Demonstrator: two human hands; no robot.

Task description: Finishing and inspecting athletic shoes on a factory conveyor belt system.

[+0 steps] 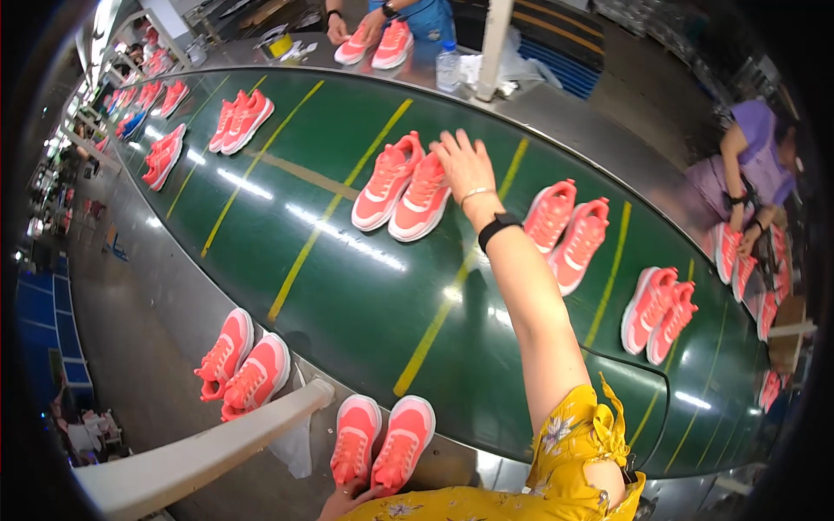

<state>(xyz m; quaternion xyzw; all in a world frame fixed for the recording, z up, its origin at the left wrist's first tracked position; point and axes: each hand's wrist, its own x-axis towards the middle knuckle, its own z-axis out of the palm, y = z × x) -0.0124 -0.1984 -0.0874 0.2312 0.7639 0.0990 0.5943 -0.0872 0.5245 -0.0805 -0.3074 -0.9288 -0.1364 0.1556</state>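
- Head view: the person's right hand [465, 165] reached out over a green conveyor belt [365, 286] marked with yellow lines, fingers spread and the grip wide open with nothing in it, the palm just touching the heel of a pair of coral-pink sneakers [402, 187] lying side by side on the belt.
- A black wristband [499, 229] and a thin bracelet [474, 194] sat on that forearm, which rose from a yellow floral sleeve [580, 430].
- The left hand [341, 502] showed only partly at the lower edge, touching the heels of a second pair of pink sneakers [382, 443] on the grey metal counter [156, 330] beside the belt; whether its grip had closed on them could not be told.
- A third pair [241, 365] lay on the counter to the left, near a white rail [200, 456].
- More pairs rode the belt to the right [566, 233] and farther back [241, 120].
- Across the belt, another person's hands [352, 28] rested at a pair of sneakers, near a water bottle [448, 66].
- A person in purple [754, 165] bent over shoes at the right.
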